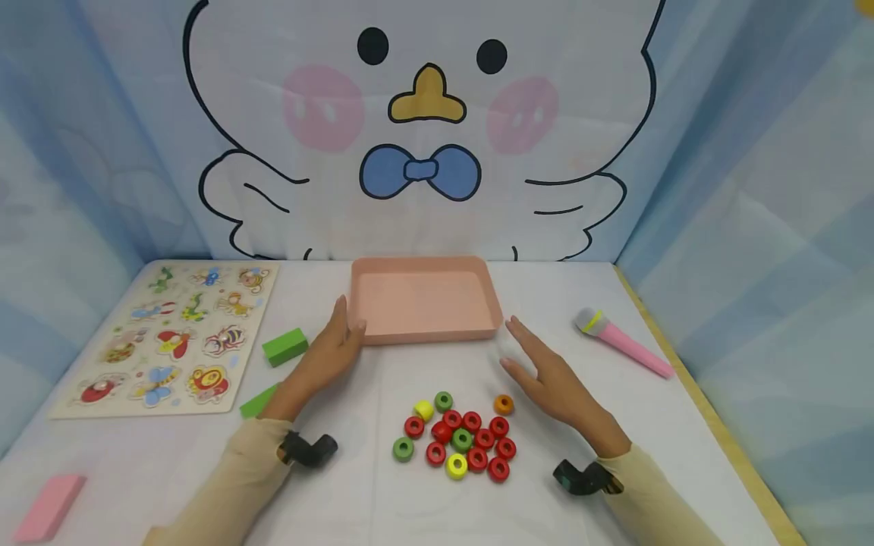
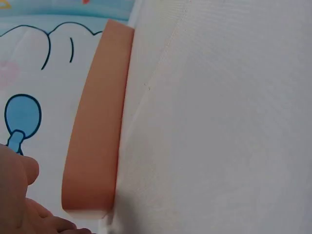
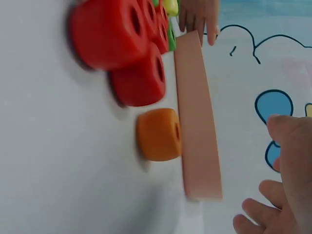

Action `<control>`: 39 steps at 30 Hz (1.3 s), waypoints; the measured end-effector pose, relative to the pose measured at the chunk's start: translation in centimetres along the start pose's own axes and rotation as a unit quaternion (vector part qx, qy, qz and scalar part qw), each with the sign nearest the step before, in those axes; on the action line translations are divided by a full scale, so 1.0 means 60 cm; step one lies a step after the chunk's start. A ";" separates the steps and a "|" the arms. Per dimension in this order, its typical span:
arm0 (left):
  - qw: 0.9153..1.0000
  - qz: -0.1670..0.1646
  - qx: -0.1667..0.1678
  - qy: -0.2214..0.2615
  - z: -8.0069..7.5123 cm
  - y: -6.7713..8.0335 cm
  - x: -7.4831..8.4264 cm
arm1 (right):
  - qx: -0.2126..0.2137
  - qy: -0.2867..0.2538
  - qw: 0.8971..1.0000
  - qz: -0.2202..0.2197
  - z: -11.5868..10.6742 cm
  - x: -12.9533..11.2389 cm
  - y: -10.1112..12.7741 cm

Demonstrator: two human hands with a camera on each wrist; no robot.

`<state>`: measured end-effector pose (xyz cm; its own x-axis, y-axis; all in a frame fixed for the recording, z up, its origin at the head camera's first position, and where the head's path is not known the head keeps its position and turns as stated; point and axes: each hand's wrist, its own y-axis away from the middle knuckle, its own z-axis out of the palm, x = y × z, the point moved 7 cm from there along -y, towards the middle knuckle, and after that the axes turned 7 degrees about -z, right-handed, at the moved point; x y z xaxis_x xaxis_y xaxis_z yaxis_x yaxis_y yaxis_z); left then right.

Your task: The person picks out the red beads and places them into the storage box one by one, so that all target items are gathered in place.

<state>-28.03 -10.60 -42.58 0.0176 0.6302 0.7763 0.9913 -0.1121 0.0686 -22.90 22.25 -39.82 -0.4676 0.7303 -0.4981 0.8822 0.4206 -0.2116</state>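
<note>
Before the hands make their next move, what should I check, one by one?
1. Tray sitting on the table: ok.
2. Beads outside the tray: ok, grouped in front of it.
3. Left hand at the tray's left side: ok.
4. Right hand gripping the tray: not ok, fingers straight.
5. Left hand holding firmly: cannot tell.
6. Microphone apart from the right hand: ok.

On my head feed I see a shallow peach tray lying flat at twelve o'clock, open side up, long sides running nine-to-three.
</note>
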 end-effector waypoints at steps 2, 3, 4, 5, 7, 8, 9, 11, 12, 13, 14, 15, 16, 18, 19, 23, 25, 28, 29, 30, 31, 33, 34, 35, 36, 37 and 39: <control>0.999 -0.012 0.006 0.033 0.003 -0.006 -0.009 | 0.017 -0.032 0.999 -0.004 0.000 0.002 0.025; 0.998 -0.017 0.011 0.051 0.004 -0.009 -0.013 | 0.025 -0.051 0.998 -0.004 0.001 0.003 0.038; 0.997 -0.024 0.018 0.066 0.005 -0.012 -0.017 | 0.034 -0.074 0.997 -0.001 0.002 0.004 0.051; 0.996 -0.025 0.026 0.081 0.006 -0.015 -0.020 | 0.041 -0.099 0.994 0.005 0.003 0.004 0.065; 0.992 -0.021 0.036 0.118 0.009 -0.020 -0.026 | 0.049 -0.154 0.986 0.029 0.008 0.004 0.093; 0.990 -0.019 0.040 0.136 0.010 -0.022 -0.029 | 0.051 -0.179 0.982 0.043 0.012 0.004 0.107; 0.987 -0.015 0.044 0.156 0.011 -0.024 -0.031 | 0.051 -0.200 0.977 0.059 0.016 0.003 0.120; 0.979 -0.013 0.053 0.196 0.011 -0.026 -0.038 | 0.047 -0.240 0.967 0.073 0.026 -0.003 0.139; 0.975 -0.013 0.056 0.217 0.010 -0.026 -0.040 | 0.044 -0.257 0.963 0.072 0.030 -0.008 0.145; 0.970 -0.014 0.059 0.236 0.010 -0.026 -0.042 | 0.041 -0.270 0.960 0.063 0.034 -0.013 0.149; 0.966 -0.015 0.064 0.249 0.008 -0.026 -0.043 | 0.038 -0.280 0.958 0.049 0.038 -0.020 0.151; 0.963 -0.017 0.068 0.261 0.007 -0.026 -0.044 | 0.035 -0.287 0.957 0.032 0.041 -0.026 0.152; 0.960 -0.020 0.071 0.268 0.006 -0.026 -0.044 | 0.034 -0.292 0.956 0.016 0.044 -0.032 0.152; 0.958 -0.024 0.073 0.275 0.005 -0.025 -0.044 | 0.032 -0.288 0.957 -0.011 0.050 -0.041 0.150; 0.958 -0.027 0.072 0.276 0.006 -0.025 -0.045 | 0.032 -0.282 0.959 -0.021 0.053 -0.044 0.150; 0.960 -0.040 0.059 0.272 0.016 -0.026 -0.049 | 0.031 -0.256 0.966 -0.026 0.062 -0.046 0.153; 0.960 -0.045 0.053 0.272 0.021 -0.026 -0.052 | 0.029 -0.246 0.969 -0.022 0.063 -0.045 0.155; 0.959 -0.043 0.053 0.274 0.021 -0.026 -0.051 | 0.027 -0.232 0.972 -0.010 0.056 -0.043 0.151; 0.960 -0.041 0.054 0.272 0.021 -0.026 -0.050 | 0.025 -0.226 0.974 -0.007 0.052 -0.043 0.148; 0.960 -0.039 0.055 0.271 0.020 -0.025 -0.050 | 0.023 -0.220 0.975 -0.006 0.046 -0.043 0.143; 0.960 -0.036 0.056 0.271 0.019 -0.025 -0.049 | 0.020 -0.216 0.976 -0.008 0.040 -0.043 0.135; 0.962 -0.033 0.060 0.265 0.016 -0.024 -0.049 | 0.013 -0.209 0.978 -0.017 0.024 -0.044 0.113; 0.962 -0.034 0.061 0.263 0.016 -0.024 -0.049 | 0.009 -0.205 0.979 -0.022 0.016 -0.046 0.098; 0.961 -0.037 0.058 0.266 0.012 -0.020 -0.044 | 0.007 -0.197 0.980 -0.032 0.004 -0.055 0.080; 0.962 -0.038 0.058 0.266 0.013 -0.020 -0.046 | 0.003 -0.193 0.980 -0.041 -0.005 -0.056 0.061; 0.962 -0.039 0.058 0.264 0.014 -0.021 -0.047 | -0.001 -0.190 0.981 -0.044 -0.012 -0.055 0.040; 0.963 -0.040 0.055 0.262 0.019 -0.022 -0.049 | -0.007 -0.181 0.982 -0.044 -0.023 -0.053 -0.007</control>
<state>-29.27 -11.43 -45.67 -0.0993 0.1554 0.9829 0.9950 0.0218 0.0971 -21.85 20.52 -37.01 -0.4897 0.4516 -0.7458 0.8373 0.4822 -0.2577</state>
